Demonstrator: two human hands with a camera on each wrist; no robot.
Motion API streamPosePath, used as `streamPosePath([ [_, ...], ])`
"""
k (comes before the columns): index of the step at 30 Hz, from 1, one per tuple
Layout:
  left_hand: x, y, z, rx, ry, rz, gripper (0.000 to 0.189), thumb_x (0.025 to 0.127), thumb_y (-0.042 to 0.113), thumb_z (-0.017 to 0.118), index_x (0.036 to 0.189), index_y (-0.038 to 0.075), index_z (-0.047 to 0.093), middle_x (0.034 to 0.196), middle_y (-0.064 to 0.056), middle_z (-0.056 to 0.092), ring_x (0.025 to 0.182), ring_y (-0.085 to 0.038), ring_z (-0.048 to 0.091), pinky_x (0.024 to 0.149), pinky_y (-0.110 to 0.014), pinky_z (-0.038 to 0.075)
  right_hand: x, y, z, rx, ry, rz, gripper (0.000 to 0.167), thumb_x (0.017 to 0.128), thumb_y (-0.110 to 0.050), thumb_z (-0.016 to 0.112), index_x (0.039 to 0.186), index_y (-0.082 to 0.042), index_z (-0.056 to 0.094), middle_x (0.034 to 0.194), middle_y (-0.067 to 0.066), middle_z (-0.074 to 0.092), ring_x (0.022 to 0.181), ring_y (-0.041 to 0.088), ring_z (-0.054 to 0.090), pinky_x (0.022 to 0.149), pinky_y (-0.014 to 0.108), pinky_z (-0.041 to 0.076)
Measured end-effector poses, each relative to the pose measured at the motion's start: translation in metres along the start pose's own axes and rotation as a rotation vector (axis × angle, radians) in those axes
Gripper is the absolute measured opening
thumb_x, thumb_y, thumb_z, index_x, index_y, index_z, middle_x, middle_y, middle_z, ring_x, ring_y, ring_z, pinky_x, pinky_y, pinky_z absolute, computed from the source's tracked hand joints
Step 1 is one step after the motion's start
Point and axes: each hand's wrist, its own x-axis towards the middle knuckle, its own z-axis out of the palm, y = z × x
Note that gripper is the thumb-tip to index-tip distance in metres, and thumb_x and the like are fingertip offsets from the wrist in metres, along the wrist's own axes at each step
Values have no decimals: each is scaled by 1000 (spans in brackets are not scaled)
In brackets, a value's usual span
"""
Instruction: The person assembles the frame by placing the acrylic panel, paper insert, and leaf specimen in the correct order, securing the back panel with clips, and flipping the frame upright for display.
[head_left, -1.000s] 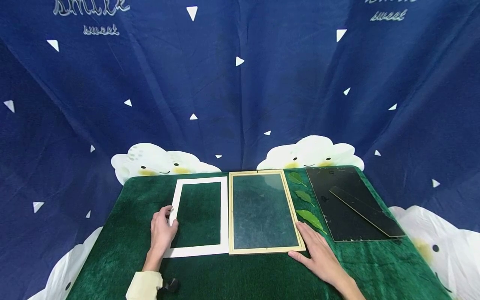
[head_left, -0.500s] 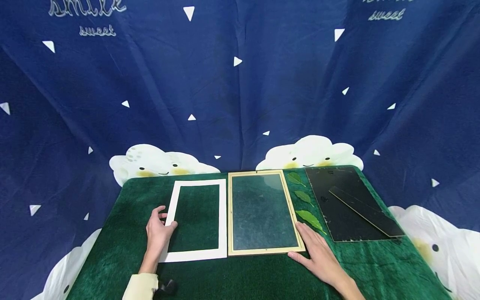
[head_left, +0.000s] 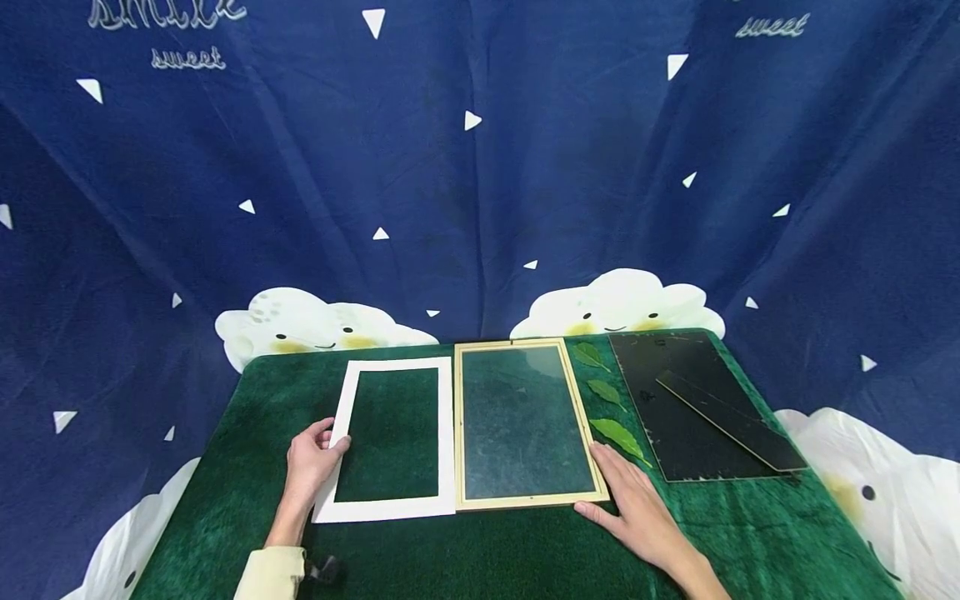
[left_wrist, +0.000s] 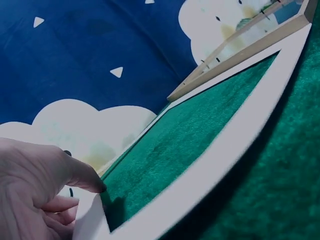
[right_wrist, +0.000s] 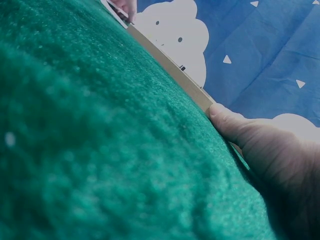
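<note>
A white picture mat (head_left: 446, 433) lies left of a light wooden picture frame (head_left: 532, 502) with a clear pane (head_left: 525, 417), its right edge against the frame. My left hand (head_left: 311, 460) pinches the mat's left side. In the left wrist view, the thumb (left_wrist: 82, 175) is on top of the mat, the other fingers curl under it, and its near edge casts a shadow on the cloth. My right hand (head_left: 637, 508) rests at the frame's lower right corner with straight fingers. The right wrist view has the thumb (right_wrist: 225, 119) touching the frame's near corner.
Several green leaves, one of them a large leaf (head_left: 618, 438), lie in a column right of the frame. Beyond them is a black backing board (head_left: 697, 400) with a stand leg (head_left: 720, 421). Green cloth (head_left: 465, 558) covers the table; a blue curtain (head_left: 420, 150) hangs behind.
My left hand has moved left and slightly toward me, drawing the mat's left side with it. Its fingers have closed under the mat's edge. My right hand stays at the frame corner.
</note>
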Motion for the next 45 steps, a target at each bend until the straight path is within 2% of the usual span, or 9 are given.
streamPosePath([
  [5,3,-4,-2,-60,-23,-8,46,94,9,74,136,-7,62,88,-12,67,76,-18,57,64,-25,42,0,0,0,4,-3,6,93,93,-61,71,164,-12,35,165,13,40,151,37,38,112,65,32],
  [8,6,-9,-2,-114,-54,3,44,99,12,71,139,-3,60,75,-6,67,65,-13,60,60,-24,43,0,0,0,1,-5,10,94,92,-62,70,164,-13,34,165,12,40,151,36,38,112,64,33],
  [11,8,-14,-3,-172,-90,16,41,104,15,65,141,-1,58,70,-6,72,59,-13,66,58,-24,46,0,0,0,-2,-3,10,93,92,-62,70,164,-13,35,165,12,40,151,37,38,112,65,33],
  [17,11,-22,-5,-182,-132,35,39,107,20,61,138,-4,60,76,-10,75,62,-15,69,60,-25,48,0,0,1,-9,-4,19,94,92,-63,70,163,-13,35,165,12,41,151,37,38,112,64,33],
  [22,11,-22,-6,-192,-161,19,35,109,20,59,130,-7,62,76,-10,73,65,-16,68,62,-26,47,0,-1,0,3,-12,25,94,92,-63,69,163,-13,35,165,12,40,151,37,38,113,65,32],
  [30,9,-19,-7,-209,-169,-3,29,109,16,56,127,-8,59,81,-12,75,65,-16,67,63,-27,47,-1,-2,0,6,-8,23,93,92,-62,70,163,-12,36,164,12,41,151,37,38,113,65,32],
  [37,10,-22,-7,-228,-177,-38,29,108,11,53,128,-9,60,94,-16,76,70,-15,69,64,-26,51,-1,-1,1,-5,-10,22,94,92,-64,69,163,-12,36,164,13,41,151,37,38,113,65,32],
  [45,12,-24,-8,-234,-165,-15,31,107,16,59,129,-6,64,94,-14,77,70,-13,63,63,-26,48,0,0,0,-3,-7,19,93,92,-63,70,163,-12,36,164,13,41,150,36,39,113,64,33],
])
